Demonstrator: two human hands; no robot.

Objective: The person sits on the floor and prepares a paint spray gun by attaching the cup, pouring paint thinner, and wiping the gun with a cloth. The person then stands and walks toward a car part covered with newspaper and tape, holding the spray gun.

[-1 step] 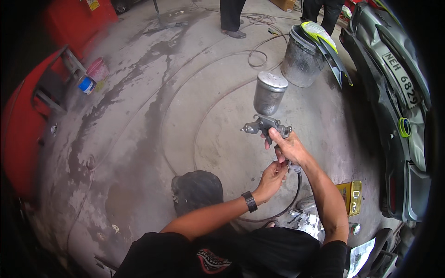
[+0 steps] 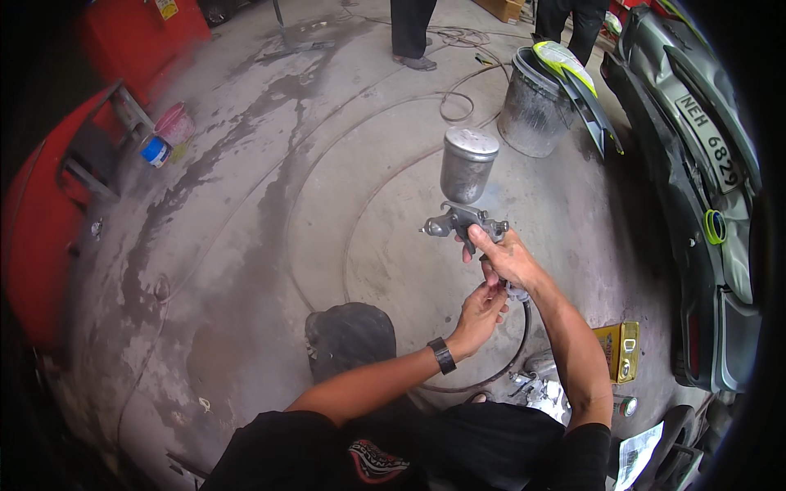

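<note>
My right hand grips the handle of a metal spray gun, its thumb along the side and fingers around the grip. A silver cylindrical cup sits on top of the gun, upright. Just below the handle, my left hand has its fingers pinched on the small metal fitting where a black hose joins the gun; the fingertips are partly hidden. The hose curves down and back to the left across the floor.
Red car panels are at left, near small tubs. A grimy bucket stands ahead, two people's legs beyond. At right are a damaged grey bumper, a yellow can and metal parts. Hoses loop over the floor.
The spray gun with its cup and my right hand have shifted slightly to the left. My left hand stays at the fitting.
</note>
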